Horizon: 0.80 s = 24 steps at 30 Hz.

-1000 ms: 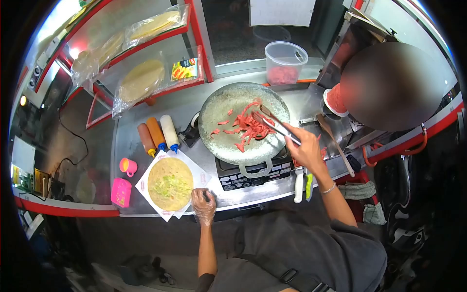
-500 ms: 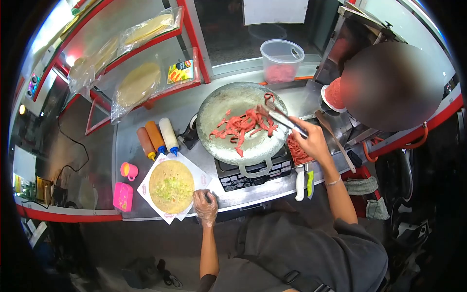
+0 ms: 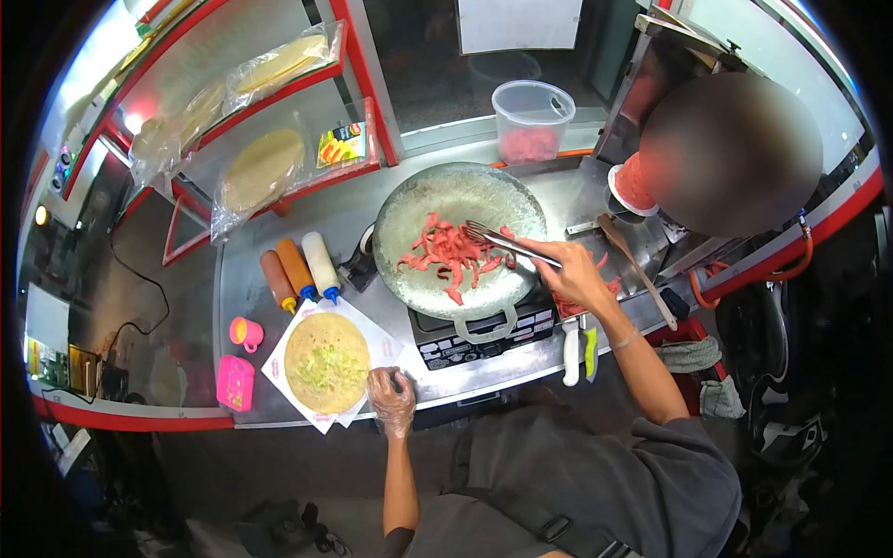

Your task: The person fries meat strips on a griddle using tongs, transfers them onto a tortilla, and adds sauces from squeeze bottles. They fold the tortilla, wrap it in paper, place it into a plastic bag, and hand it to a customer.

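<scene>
My right hand (image 3: 574, 271) grips metal tongs (image 3: 512, 244), whose fork-like ends are down among red meat strips (image 3: 450, 249). The strips lie heaped in the middle of a wide round pan (image 3: 391, 209) on a black gas stove (image 3: 446, 347). My left hand (image 3: 392, 394), in a clear plastic glove, rests with curled fingers at the counter's front edge. Beside it, a flatbread (image 3: 312, 339) topped with shredded pale green vegetable (image 3: 333, 368) lies on white paper (image 3: 279, 367). Nothing shows in the left hand.
Three sauce bottles (image 3: 296, 269) lie behind the flatbread. A pink cup (image 3: 246, 334) and pink box (image 3: 234, 382) stand left. Right of the stove are more meat (image 3: 569, 305), a white-handled knife (image 3: 571, 352) and a wooden spoon (image 3: 642, 274). Bagged flatbreads (image 3: 263, 170) fill the shelves.
The tongs have moved left and down into the meat, and the strip they held up is no longer raised. The meat looks more heaped. My left hand stays in place.
</scene>
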Each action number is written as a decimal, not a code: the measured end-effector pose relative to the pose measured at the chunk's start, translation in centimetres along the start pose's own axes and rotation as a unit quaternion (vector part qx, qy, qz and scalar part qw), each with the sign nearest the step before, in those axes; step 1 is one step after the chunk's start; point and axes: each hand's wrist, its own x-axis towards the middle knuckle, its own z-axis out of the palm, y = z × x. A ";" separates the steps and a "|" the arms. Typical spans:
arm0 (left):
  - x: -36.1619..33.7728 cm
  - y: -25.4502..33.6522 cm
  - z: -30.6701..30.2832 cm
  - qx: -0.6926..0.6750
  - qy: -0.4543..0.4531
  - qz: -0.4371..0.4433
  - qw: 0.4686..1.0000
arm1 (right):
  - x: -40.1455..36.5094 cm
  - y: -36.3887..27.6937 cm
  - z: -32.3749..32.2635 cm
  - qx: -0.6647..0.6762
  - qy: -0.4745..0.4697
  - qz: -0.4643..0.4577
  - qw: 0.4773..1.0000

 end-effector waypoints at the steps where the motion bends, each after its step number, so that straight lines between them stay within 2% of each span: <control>1: 0.1 0.1 0.1 0.000 0.000 -0.002 1.000 | -0.7 -1.3 -1.2 0.033 -0.002 0.007 0.999; 2: 0.1 0.2 0.0 -0.002 0.000 -0.002 1.000 | -1.9 -1.8 -2.2 0.033 -0.004 0.007 0.999; 4: 0.1 0.1 -0.2 -0.002 0.002 -0.002 1.000 | -4.3 -2.1 -3.4 0.006 0.102 0.044 0.994; 5: 0.1 0.0 -0.2 0.000 0.003 0.003 1.000 | -5.2 -2.4 -2.9 0.006 0.104 0.039 0.994; 7: 0.2 0.1 0.1 0.000 0.005 0.006 1.000 | -7.1 -2.9 -2.1 0.000 0.089 0.104 0.991; 9: 0.2 -0.1 0.2 -0.013 0.002 0.006 1.000 | -7.0 -4.7 -0.2 0.101 0.044 0.090 0.990; 10: 0.1 0.1 0.2 -0.012 0.001 0.005 1.000 | -6.7 -5.2 0.4 0.090 0.041 0.050 0.994; 11: 0.2 0.2 0.1 -0.008 0.001 0.003 1.000 | -6.3 -5.8 0.5 0.092 0.041 0.049 0.994; 14: 0.0 0.0 0.1 0.003 0.005 0.007 1.000 | -5.1 -5.5 0.0 0.060 -0.062 0.004 0.996; 15: -0.1 -0.1 0.3 0.007 0.014 0.011 1.000 | -4.6 -3.5 0.9 0.038 -0.040 -0.024 0.998; 18: -0.2 -0.6 0.6 0.004 0.017 0.016 1.000 | -2.3 -1.2 0.6 0.084 0.042 0.026 0.995; 19: -0.3 -0.6 0.6 0.004 0.020 0.015 1.000 | -2.0 -1.2 0.5 0.084 0.041 0.023 0.995; 21: -0.3 -0.7 0.6 0.000 0.020 0.022 1.000 | -1.4 -1.7 0.5 -0.035 0.079 0.090 0.992; 22: -0.4 -0.9 0.7 0.000 0.024 0.022 0.999 | -1.4 -2.8 0.6 -0.078 0.025 0.117 0.990; 23: -0.6 -1.1 0.8 0.003 0.026 0.024 0.999 | -2.0 -1.7 2.3 -0.007 0.030 0.074 0.997; 24: -0.5 -1.1 1.0 0.006 0.029 0.025 0.999 | -2.4 -2.4 2.5 -0.004 0.037 0.042 0.998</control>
